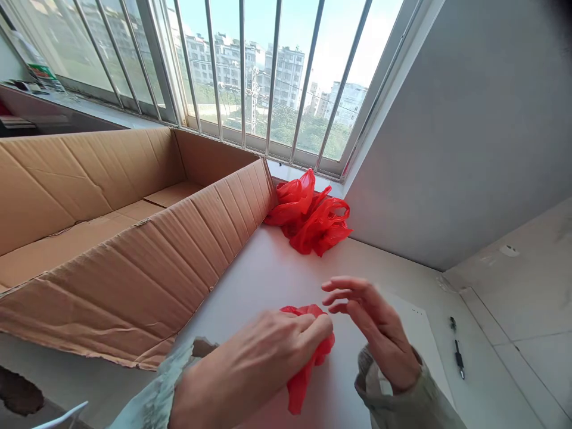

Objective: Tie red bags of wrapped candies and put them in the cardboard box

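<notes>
Thin red plastic bag (304, 379), crinkled, bunched; left hand (286, 341) clamped on it, folds bulging past fingers, strip trailing below. Right hand (373, 325) curved, fingers apart, just beside.

L hand (290, 339) grips red plas. bag (301, 386); R hand (378, 325) nr it.

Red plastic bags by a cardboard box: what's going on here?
A person is holding a crumpled red bag in the left hand, low over a white table. The right hand is close beside it, open with fingers slightly curled. More red plastic lies heaped near the window, by the end of an open cardboard box. A pen lies off to the right.
</notes>
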A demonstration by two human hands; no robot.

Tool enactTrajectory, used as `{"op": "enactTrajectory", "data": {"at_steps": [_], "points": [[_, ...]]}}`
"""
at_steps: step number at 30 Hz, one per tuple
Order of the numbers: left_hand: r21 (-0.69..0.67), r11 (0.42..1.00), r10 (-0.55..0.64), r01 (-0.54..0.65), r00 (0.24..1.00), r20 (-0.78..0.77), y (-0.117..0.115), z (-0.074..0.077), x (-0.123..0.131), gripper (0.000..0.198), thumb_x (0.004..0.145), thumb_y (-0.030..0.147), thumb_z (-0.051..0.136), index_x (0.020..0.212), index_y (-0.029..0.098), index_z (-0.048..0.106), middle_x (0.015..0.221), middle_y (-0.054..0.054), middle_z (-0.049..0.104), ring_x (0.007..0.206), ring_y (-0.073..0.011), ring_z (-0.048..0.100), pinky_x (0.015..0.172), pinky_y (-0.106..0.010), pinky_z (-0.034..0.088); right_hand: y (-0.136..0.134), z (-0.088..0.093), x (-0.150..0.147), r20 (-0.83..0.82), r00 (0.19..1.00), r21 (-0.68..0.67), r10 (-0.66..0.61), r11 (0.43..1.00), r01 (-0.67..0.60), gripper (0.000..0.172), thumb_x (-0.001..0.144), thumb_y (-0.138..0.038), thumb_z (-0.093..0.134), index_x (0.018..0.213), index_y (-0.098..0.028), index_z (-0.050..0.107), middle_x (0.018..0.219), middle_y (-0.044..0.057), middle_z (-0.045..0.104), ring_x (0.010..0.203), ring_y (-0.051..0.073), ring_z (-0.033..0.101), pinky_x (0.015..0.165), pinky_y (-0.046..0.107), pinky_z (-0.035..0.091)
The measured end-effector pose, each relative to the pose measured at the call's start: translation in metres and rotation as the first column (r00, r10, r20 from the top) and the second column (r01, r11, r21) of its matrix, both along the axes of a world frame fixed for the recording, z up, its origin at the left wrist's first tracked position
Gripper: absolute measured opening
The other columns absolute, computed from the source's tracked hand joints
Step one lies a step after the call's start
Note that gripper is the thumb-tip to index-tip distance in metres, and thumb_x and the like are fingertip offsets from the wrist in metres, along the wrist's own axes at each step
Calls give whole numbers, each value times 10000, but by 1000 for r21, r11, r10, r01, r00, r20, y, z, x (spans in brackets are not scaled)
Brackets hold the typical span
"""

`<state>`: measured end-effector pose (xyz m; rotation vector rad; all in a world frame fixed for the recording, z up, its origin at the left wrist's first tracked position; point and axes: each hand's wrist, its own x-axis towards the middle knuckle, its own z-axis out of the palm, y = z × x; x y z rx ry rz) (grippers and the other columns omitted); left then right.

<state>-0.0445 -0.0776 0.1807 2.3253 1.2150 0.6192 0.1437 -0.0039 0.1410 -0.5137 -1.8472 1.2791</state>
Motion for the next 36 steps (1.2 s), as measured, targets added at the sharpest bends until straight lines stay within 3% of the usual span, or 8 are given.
{"op": "enactTrajectory", "data": {"at_steps": [3,6,10,15,22,26,33,36], "points": [[434,899,141,-60,978,-156,3,-12,7,193,922,76,439,771,161,523,697,16,606,603,-117,532,586,-234,401,16,-19,-18,70,955,-116,287,954,-278,429,935,-312,484,1359,-254,455,1198,82,616,879,146,644,764,280,541],[625,768,195,-139,980,-22,9,-27,8,228,919,85,398,745,162,522,686,13,575,561,-99,476,535,-217,387,20,-27,-29,112,925,-105,362,930,-351,400,882,-312,539,1266,-198,551,1009,59,666,734,124,618,675,250,527],[563,784,213,-262,965,153,11,-35,3,186,890,73,403,778,158,524,596,57,474,482,-75,349,449,-192,335,11,-21,-29,219,976,280,9,957,-72,173,867,-168,487,924,-184,650,750,9,634,584,95,536,560,217,456],[612,778,242,-142,967,-83,6,-32,-8,287,941,54,348,749,170,527,674,28,516,520,-76,407,472,-190,346,2,-11,-16,124,895,682,-429,692,237,188,890,-77,437,917,-177,594,852,34,663,707,115,602,636,225,452],[604,787,232,-128,968,-96,-4,-44,-21,174,939,112,444,791,166,517,731,-25,597,698,-137,572,639,-240,493,4,-23,14,262,963,242,57,962,-123,238,948,-204,470,1127,-232,624,890,25,700,737,100,634,702,209,505],[713,684,182,-158,982,43,-4,-51,-15,117,902,75,481,858,181,504,749,-39,632,724,-154,602,685,-263,517,10,-38,2,35,988,-91,148,985,-144,406,956,-352,450,1348,-252,482,1110,95,625,759,123,622,649,264,553],[413,860,207,-300,945,255,0,-60,-10,127,921,132,472,820,202,501,740,20,605,596,-80,531,576,-171,436,8,-25,-19,137,940,8,313,948,-317,394,912,-512,482,1157,-251,647,929,41,694,871,170,640,798,295,516],[192,925,256,-329,909,329,4,-60,-11,128,864,174,582,958,209,502,744,51,595,572,-72,500,553,-161,414,0,-21,-18,212,973,108,86,988,-111,244,892,-370,570,998,-195,702,846,28,699,753,133,618,708,240,480]]}}
